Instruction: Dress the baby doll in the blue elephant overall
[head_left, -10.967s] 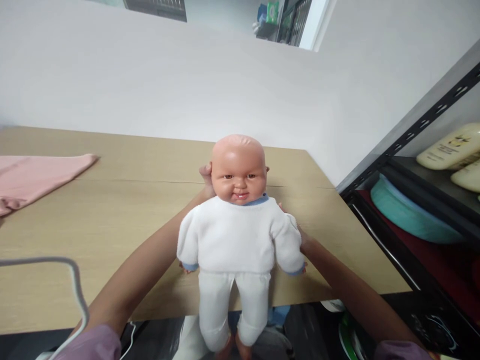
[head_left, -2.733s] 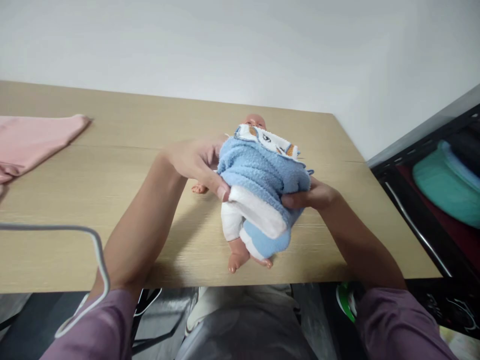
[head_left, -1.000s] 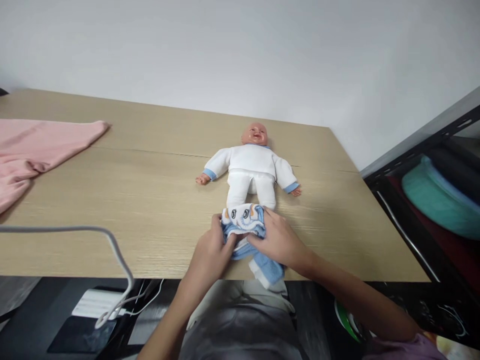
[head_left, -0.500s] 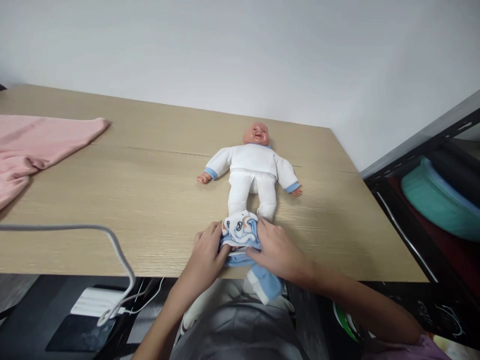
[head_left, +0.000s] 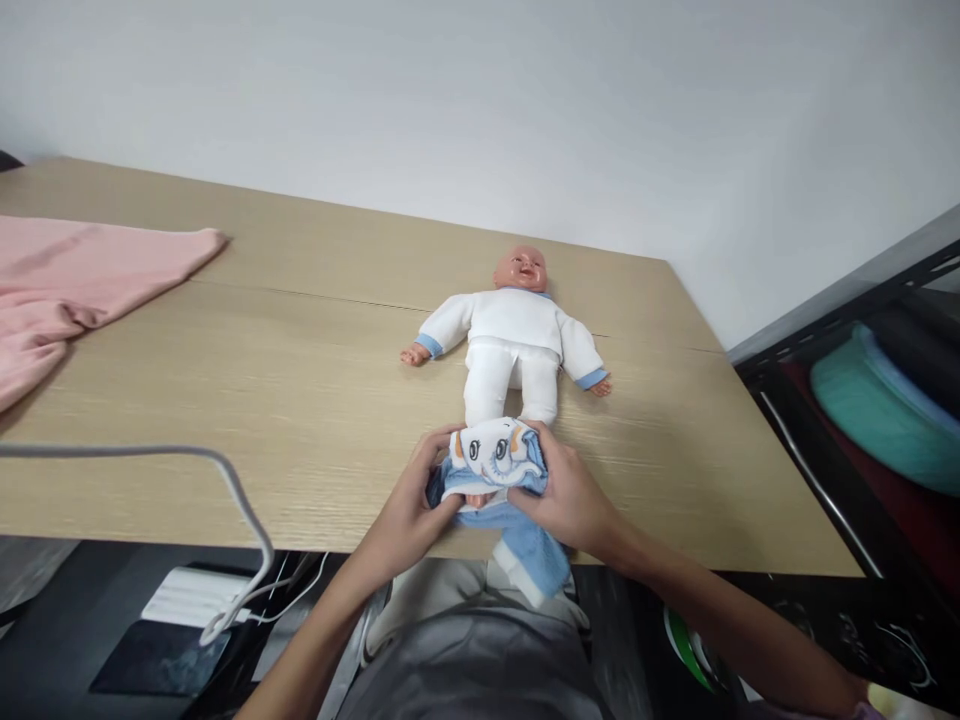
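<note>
A baby doll [head_left: 516, 318] lies face up on the table, its head away from me, in a white top with blue cuffs; its legs are white. Bunched at its feet is a pair of blue-and-white doll pants [head_left: 487, 450] with a printed cartoon face. My left hand [head_left: 416, 500] pinches the left side of the bunched cloth, thumb in front and fingers behind. On the other side, my right hand [head_left: 571, 495] grips it the same way. A bit of the doll's foot [head_left: 478, 500] shows in the opening. One pant leg [head_left: 538, 563] hangs over the table's front edge.
Pink cloth [head_left: 97, 275] lies on the wooden table [head_left: 300, 380] at the left. A grey cable [head_left: 238, 490] arches over the front left edge towards a white power strip [head_left: 193, 597]. To the right, a shelf holds a teal basin [head_left: 877, 410].
Both hands have spread the bunched pants wider, and the printed face now sits flatter and turned towards me. More of the doll's foot shows. The whole view has shifted slightly.
</note>
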